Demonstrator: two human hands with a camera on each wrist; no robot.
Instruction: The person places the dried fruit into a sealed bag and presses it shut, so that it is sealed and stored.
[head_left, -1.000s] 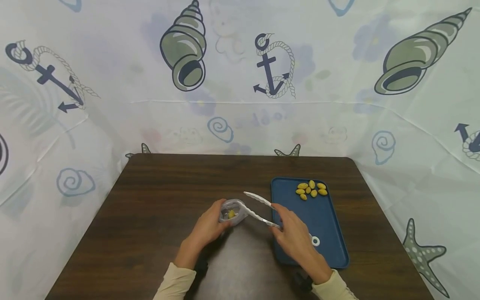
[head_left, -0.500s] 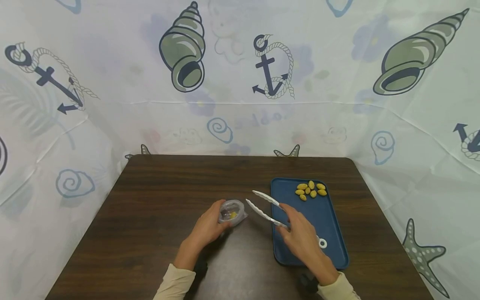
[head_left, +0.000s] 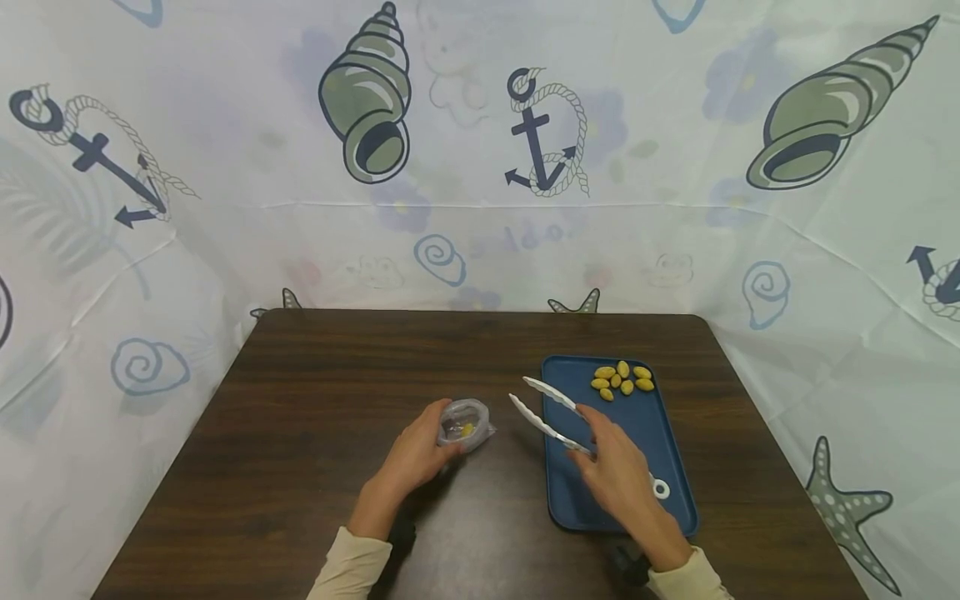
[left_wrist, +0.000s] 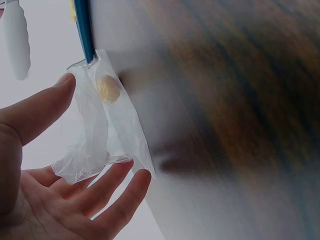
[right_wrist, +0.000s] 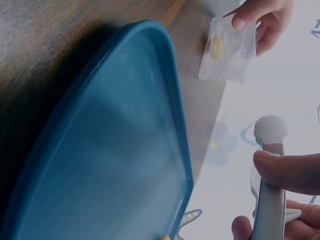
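Observation:
My left hand (head_left: 416,450) holds a small clear plastic bag (head_left: 454,410) upright by its sides, mouth upward, thumb on one side and fingers on the other. Low inside the bag lies one oval yellow piece (left_wrist: 108,89), seen through the plastic. With my right hand (head_left: 618,475) I grip a pair of metal tongs (right_wrist: 270,210) with white scalloped tips, thumb on one arm and fingers on the other. The tongs' arms are spread, with nothing between the tips. They point up and left, partly over the left edge of a blue tray (head_left: 570,504).
Several oval yellow pieces (head_left: 617,381) lie grouped at the far end of the tray. The tray stands on the right of a dark wooden table (head_left: 337,358). Behind the table hangs a pale cloth (head_left: 480,167) printed with shells and anchors.
My right hand has drawn the tongs to the right, away from the bag's mouth and over the tray's left side. The left hand and the bag have stayed nearly still.

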